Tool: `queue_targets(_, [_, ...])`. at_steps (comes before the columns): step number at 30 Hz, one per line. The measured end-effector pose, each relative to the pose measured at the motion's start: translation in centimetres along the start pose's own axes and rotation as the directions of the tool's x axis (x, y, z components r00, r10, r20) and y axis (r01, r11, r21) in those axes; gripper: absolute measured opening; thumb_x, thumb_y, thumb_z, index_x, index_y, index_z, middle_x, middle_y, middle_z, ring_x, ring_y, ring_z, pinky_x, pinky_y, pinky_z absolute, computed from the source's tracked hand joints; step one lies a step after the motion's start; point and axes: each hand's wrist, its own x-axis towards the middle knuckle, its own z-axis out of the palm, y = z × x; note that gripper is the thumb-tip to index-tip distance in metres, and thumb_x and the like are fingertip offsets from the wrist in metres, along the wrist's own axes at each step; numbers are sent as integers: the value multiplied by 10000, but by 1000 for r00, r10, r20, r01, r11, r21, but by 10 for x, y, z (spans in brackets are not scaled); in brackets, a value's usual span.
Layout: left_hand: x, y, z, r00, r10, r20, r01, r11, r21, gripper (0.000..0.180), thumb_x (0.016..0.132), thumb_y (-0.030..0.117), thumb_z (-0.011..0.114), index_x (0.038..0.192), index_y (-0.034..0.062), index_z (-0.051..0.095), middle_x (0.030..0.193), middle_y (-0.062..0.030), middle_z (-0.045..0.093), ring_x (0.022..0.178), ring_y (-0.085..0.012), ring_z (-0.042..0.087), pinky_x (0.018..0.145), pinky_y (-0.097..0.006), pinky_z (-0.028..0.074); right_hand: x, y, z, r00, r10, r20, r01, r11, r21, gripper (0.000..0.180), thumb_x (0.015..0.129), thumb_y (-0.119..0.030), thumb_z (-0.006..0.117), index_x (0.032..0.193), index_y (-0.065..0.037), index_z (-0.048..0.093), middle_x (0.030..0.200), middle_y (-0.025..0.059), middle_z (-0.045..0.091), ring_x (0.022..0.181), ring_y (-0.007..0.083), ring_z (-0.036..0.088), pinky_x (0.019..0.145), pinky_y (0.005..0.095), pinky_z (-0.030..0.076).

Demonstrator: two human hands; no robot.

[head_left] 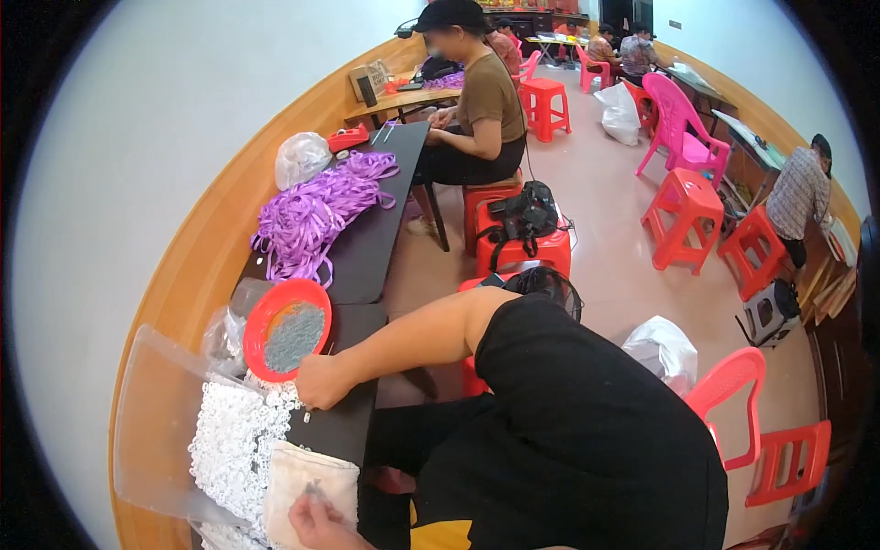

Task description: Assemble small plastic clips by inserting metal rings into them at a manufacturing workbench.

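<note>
My right hand (323, 381) is closed beside the rim of a red plastic bowl (260, 323). The bowl holds a heap of small grey pieces (295, 337). Whatever those right fingers hold is hidden. Lower down, my left hand (318, 521) lies over a folded cream cloth (291, 467), its fingertips together at some small grey pieces (313, 487), too small to make out. Left of the cloth spreads a large pile of small white plastic pieces (234, 445). One or two loose white bits lie on the dark table (332, 429) near my right wrist.
A clear plastic sheet or bin wall (151, 412) stands left of the white pile. Beyond the bowl lie purple ribbons (312, 215), a plastic bag (302, 159) and a red tape dispenser (348, 138). A co-worker (486, 105) sits farther along the table. Red stools (686, 215) stand behind.
</note>
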Motion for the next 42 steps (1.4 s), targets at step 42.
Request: queue_targets(42, [0,-8,-10,999,37,19,-39,983,177,35,872,42,597,887,14,583,673,12,491,537,-37,391,455,-175,275,1,-13,5,993,110,-46,-105,990,99,180,643,-213,606,673,-64,702,690,149,669,651,326,657,553,462,499])
